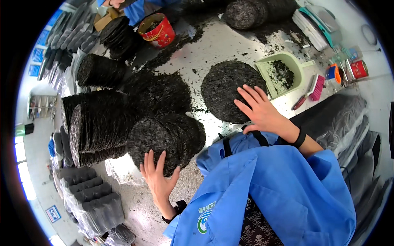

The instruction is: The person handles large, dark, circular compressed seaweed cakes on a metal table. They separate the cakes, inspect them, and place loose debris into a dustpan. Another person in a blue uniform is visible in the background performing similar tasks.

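My right hand (259, 107) lies with spread fingers on the near right part of a round, flat, dark seaweed-like sheet (227, 88) on the pale table. To the left, my left hand (157, 172) rests its parted fingers against the front face of a leaning stack of similar round dark sheets (152, 137). Neither hand is closed round anything. Beside the single round, a pale green dustpan (301, 69) holds dark scraps and touches or nearly touches its right edge. Whether the round is one sheet or several layers, I cannot tell.
More stacks of dark rounds (98, 127) stand at the left, with a loose dark heap (158, 92) behind. A red bucket (158, 30) is farther back, near a person in blue (141, 9). A pink-bristled brush (317, 87) lies right. Bagged rolls (92, 197) stand at lower left.
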